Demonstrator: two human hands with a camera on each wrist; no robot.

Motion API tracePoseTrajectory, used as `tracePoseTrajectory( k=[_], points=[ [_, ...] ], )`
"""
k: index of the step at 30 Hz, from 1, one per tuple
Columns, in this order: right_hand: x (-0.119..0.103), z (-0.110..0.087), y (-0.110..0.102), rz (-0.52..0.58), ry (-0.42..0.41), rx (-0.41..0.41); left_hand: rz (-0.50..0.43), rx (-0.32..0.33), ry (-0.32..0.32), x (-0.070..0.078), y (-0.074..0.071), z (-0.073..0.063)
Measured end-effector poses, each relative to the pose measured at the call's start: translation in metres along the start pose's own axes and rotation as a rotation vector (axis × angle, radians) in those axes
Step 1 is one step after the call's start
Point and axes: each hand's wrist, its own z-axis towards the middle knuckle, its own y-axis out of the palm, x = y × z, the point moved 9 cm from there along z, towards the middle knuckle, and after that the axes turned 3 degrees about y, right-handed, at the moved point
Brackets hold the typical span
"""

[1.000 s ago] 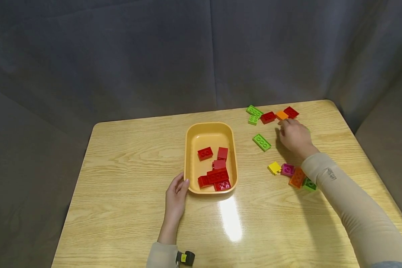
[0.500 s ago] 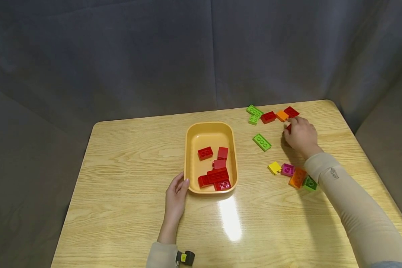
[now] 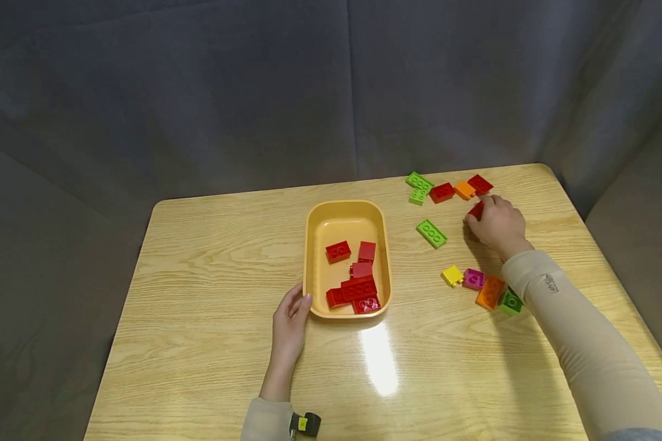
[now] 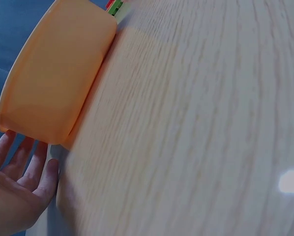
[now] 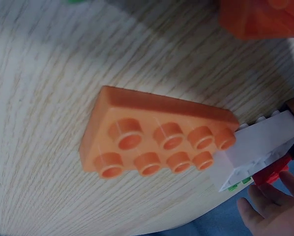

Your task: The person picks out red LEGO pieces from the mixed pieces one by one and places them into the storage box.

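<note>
One red brick [image 3: 476, 211] in the right grip [image 3: 498, 225]

At far left, the left grip [image 3: 289, 321] holds the near corner of the yellow tray [image 3: 315, 215], fingers bent along the outer wall, thumb by the rim; neither has moved. Just right of that grip, inside the tray, red bricks [image 3: 358, 286] lie in an unchanged cluster. Farther right on the desk [image 3: 209, 263], three light-green bricks [image 3: 431, 234] lie left of the right grip, with a yellow brick [image 3: 452, 276] nearer the person.

The right grip has shifted rightward from the small orange brick [image 3: 464, 190]; its fingers and thumb are now closed around the red brick. Whether that brick is clear of the desk cannot be told. On the grip's near side sit a magenta brick [image 3: 474, 279], a larger orange brick [image 3: 490, 293] and a dark-green brick [image 3: 510, 301].

My judgement: another piece matching the tray's colour is secured, but the tray itself has gained nothing.
</note>
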Motion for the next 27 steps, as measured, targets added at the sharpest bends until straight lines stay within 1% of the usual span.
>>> tracePoseTrajectory(
  k=[5, 10, 15, 23, 27],
  points=[
    [0.0010, 0.0017, 0.0031, 0.012, 0.020, -0.012, 0.013, 0.002, 0.001, 0.0007, -0.0005, -0.0002],
    [0.0003, 0.0037, 0.0050, 0.023, 0.034, -0.006, 0.016, 0.005, 0.007, 0.0007, -0.0003, 0.0005],
    [-0.0026, 0.0041, 0.0038, 0.014, 0.027, 0.011, 0.015, 0.005, 0.014, -0.0003, -0.0002, 0.0003],
    [-0.0021, 0.0045, 0.0050, -0.016, 0.027, 0.003, 0.006, 0.002, 0.022, 0.0021, 0.0003, -0.0001],
    [-0.0045, 0.0033, 0.0019, -0.021, 0.013, 0.029, 0.013, 0.002, 0.021, 0.0009, 0.0001, 0.0006]
  ],
)
